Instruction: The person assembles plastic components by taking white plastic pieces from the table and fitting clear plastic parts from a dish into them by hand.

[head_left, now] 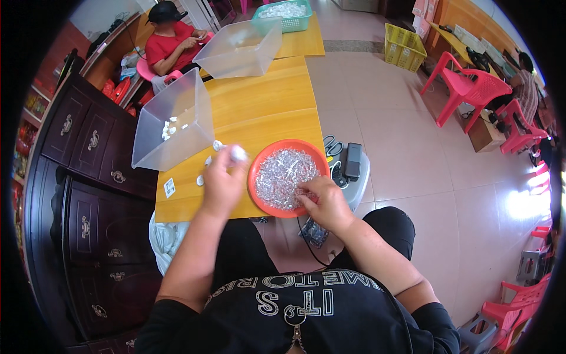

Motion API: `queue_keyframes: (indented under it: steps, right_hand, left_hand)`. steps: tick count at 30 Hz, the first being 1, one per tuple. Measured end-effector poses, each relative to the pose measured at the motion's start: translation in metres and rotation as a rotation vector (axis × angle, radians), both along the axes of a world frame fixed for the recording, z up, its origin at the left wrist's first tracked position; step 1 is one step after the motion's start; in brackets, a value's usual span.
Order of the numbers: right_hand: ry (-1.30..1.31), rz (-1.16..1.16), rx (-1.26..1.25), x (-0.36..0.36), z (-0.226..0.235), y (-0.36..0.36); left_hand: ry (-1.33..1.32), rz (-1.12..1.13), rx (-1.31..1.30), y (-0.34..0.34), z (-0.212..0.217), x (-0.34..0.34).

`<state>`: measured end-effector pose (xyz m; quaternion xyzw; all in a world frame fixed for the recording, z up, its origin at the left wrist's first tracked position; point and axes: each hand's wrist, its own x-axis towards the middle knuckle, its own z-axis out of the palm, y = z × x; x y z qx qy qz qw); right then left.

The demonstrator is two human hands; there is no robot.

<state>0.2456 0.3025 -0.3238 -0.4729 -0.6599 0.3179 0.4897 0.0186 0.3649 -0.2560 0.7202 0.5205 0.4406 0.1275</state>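
Seated person, viewed from the head camera, works at the near end of a long wooden table (pixel 265 100). Left hand (pixel 223 184) is raised above the near edge, fingers curled shut around a small white piece (pixel 238 154) pinched at the fingertips. Right hand (pixel 323 200) rests on the near right rim of an orange bowl (pixel 257 171), fingers bent down into a heap of small clear parts (pixel 283 174) that fills the bowl; whether they grip one cannot be told. The bowl sits at the near right corner of the table, partly over its edge. A few loose white pieces (pixel 203 171) lie on the tabletop just left of the left hand, with a small label (pixel 170 187) near the left edge. A clear bin (pixel 171 124), tilted on its side and holding some white pieces, stands at the left edge beyond the hand. A second clear bin (pixel 239 50) sits farther along, and a green basket (pixel 286 16) at the far end. Right of the bowl, off the table, a grey stool (pixel 361 180) carries scissors (pixel 331 145) and a black box (pixel 353 160). A person in a red shirt (pixel 168 44) sits at the far left corner. Red chairs (pixel 469 88) and a yellow crate (pixel 405 47) stand on the tiled floor to the right.
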Motion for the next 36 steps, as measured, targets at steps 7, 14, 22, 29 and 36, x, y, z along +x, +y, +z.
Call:
queue_keyframes:
  steps: [7,14,22,29,36]
  right_hand:
    - [-0.607,-0.047,0.131,-0.005,-0.002,-0.003]
    - [-0.599,-0.035,0.190,-0.010,-0.015,0.006]
    - [-0.586,-0.038,0.197,-0.014,-0.019,0.008]
    - [-0.292,-0.074,0.247,-0.011,-0.009,0.010]
    - [0.184,-0.121,-0.035,-0.005,-0.001,0.013]
  left_hand:
    - [0.137,0.544,0.123,0.106,0.030,-0.144]
    - [0.516,0.537,0.133,0.091,-0.006,-0.145]
    - [0.573,0.155,-0.108,0.041,-0.081,-0.072]
    - [0.643,0.224,-0.158,0.058,-0.083,-0.061]
    - [0.590,0.202,-0.223,0.059,-0.081,-0.054]
